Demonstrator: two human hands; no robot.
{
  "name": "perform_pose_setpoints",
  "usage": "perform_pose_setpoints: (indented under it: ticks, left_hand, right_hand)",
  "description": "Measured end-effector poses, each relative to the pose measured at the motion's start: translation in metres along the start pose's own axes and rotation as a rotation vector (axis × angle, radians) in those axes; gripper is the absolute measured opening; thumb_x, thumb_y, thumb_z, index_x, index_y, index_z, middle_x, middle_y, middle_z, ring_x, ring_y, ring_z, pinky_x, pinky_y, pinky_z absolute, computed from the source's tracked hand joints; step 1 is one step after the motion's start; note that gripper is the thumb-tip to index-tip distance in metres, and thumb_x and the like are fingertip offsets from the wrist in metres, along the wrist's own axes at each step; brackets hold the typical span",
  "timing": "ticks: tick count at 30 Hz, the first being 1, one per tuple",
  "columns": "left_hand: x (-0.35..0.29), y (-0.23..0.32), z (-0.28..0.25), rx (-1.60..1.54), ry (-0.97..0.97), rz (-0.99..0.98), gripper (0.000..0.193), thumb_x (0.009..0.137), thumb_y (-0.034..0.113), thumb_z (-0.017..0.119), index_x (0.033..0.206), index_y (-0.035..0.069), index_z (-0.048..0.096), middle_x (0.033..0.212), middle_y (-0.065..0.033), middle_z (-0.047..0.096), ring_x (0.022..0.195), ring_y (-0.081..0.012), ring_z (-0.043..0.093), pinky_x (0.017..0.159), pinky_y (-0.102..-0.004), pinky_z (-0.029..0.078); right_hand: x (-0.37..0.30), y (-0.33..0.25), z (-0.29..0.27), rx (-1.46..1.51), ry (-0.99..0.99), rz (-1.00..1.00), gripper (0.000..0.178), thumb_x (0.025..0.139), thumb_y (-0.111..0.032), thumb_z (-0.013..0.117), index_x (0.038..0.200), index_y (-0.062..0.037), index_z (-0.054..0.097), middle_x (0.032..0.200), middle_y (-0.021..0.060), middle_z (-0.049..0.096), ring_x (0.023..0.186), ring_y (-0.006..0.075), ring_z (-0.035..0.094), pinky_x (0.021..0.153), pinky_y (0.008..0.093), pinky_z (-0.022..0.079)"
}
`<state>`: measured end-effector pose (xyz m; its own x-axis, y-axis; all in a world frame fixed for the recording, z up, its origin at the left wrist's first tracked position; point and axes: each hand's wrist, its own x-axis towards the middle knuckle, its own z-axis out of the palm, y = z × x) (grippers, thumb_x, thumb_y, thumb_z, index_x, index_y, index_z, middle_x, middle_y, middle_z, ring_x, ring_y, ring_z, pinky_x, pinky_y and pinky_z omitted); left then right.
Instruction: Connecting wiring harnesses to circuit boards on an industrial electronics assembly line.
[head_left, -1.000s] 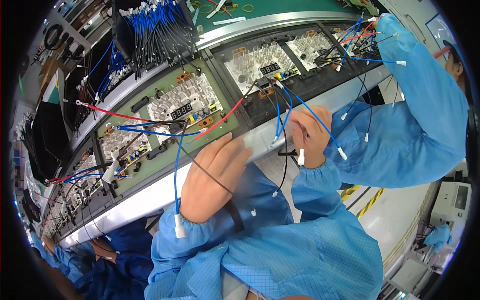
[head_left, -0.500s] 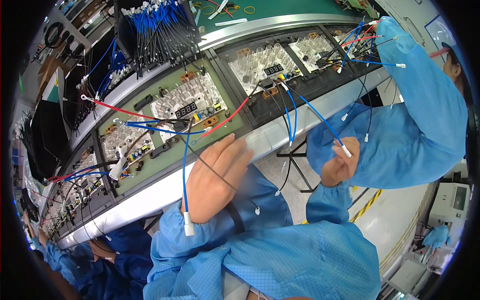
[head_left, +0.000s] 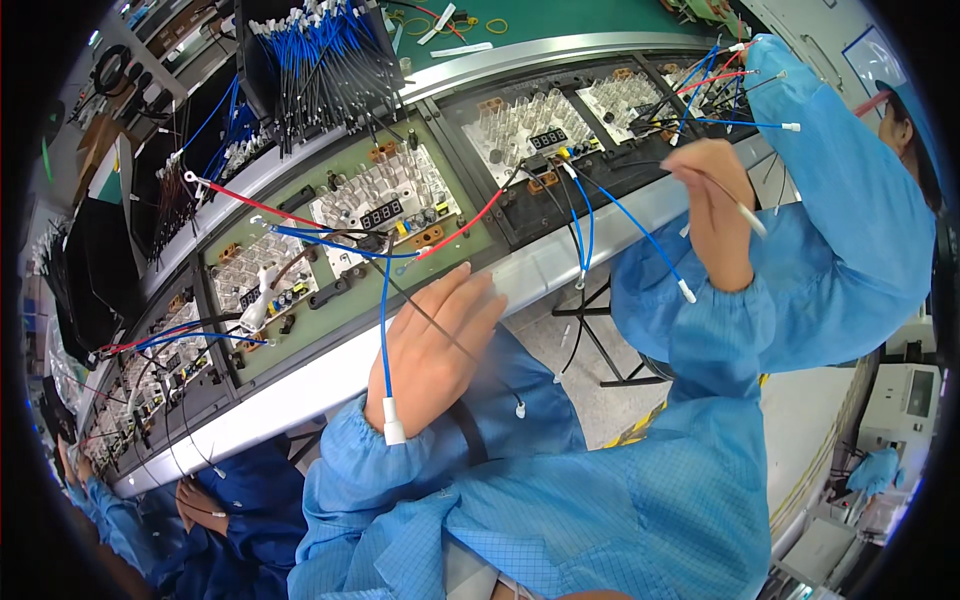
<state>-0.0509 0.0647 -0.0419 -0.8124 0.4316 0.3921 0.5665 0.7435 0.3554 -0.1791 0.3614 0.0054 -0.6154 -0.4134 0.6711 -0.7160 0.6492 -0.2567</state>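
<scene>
My left hand (head_left: 440,335) lies flat over the front rail with its fingers stretched out, blurred at one side. Across it hang a blue wire (head_left: 386,330) ending in a white connector (head_left: 394,422) and a thin dark wire. Raised at the right, my right hand (head_left: 720,195) has its fingers pinched round a dark wire, whose white connector (head_left: 750,219) sticks out past the hand. Below it, a blue wire (head_left: 637,228) with a white tip hangs loose from the circuit board (head_left: 510,135) in the black tray. A nearer board (head_left: 350,200) with a digit display sits in the green tray.
A black bin (head_left: 250,75) of blue and black wires stands behind the trays. The metal rail (head_left: 290,395) runs along the front. Another person's blue sleeve (head_left: 840,160) reaches in at the right; more hands (head_left: 195,505) show at lower left.
My right hand has let go of the blue wire, moved up and to the right, and now pinches a dark wire. The green tray and its boards have shifted slightly right; my left hand stays nearly still.
</scene>
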Motion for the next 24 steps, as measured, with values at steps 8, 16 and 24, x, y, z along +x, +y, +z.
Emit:
perform_pose_setpoints:
  ticks: [8, 16, 24]
  left_hand:
    - [-0.005, -0.003, 0.003, -0.027, -0.016, -0.018, 0.041, 0.075, 0.005, 0.07, 0.115, 0.009, 0.064, 0.124, -0.0082, 0.059, 0.122, -0.029, 0.053, 0.097, -0.0395, 0.046]
    - [-0.006, -0.006, 0.002, -0.017, -0.013, -0.005, 0.04, 0.075, 0.005, 0.07, 0.114, 0.009, 0.064, 0.123, -0.0083, 0.06, 0.121, -0.0288, 0.054, 0.096, -0.039, 0.046]
    - [-0.009, -0.007, 0.003, -0.022, -0.006, 0.002, 0.04, 0.074, 0.005, 0.07, 0.114, 0.008, 0.064, 0.122, -0.0088, 0.061, 0.12, -0.0293, 0.055, 0.095, -0.0393, 0.047]
  right_hand:
    - [0.008, 0.021, 0.039, 0.126, -0.297, 0.226, 0.008, 0.087, 0.0, 0.061, 0.095, 0.0012, 0.063, 0.086, 0.0098, 0.062, 0.08, 0.0214, 0.061, 0.073, 0.0294, 0.048]
    - [0.036, 0.009, 0.047, 0.335, -0.249, -0.007, 0.011, 0.088, -0.003, 0.055, 0.084, 0.0038, 0.063, 0.083, 0.0078, 0.064, 0.073, 0.0186, 0.057, 0.069, 0.0294, 0.046]
    - [0.037, 0.022, 0.076, 0.314, -0.332, 0.038, 0.013, 0.088, -0.007, 0.056, 0.082, 0.0014, 0.064, 0.075, 0.0068, 0.064, 0.074, 0.0232, 0.058, 0.073, 0.034, 0.045]
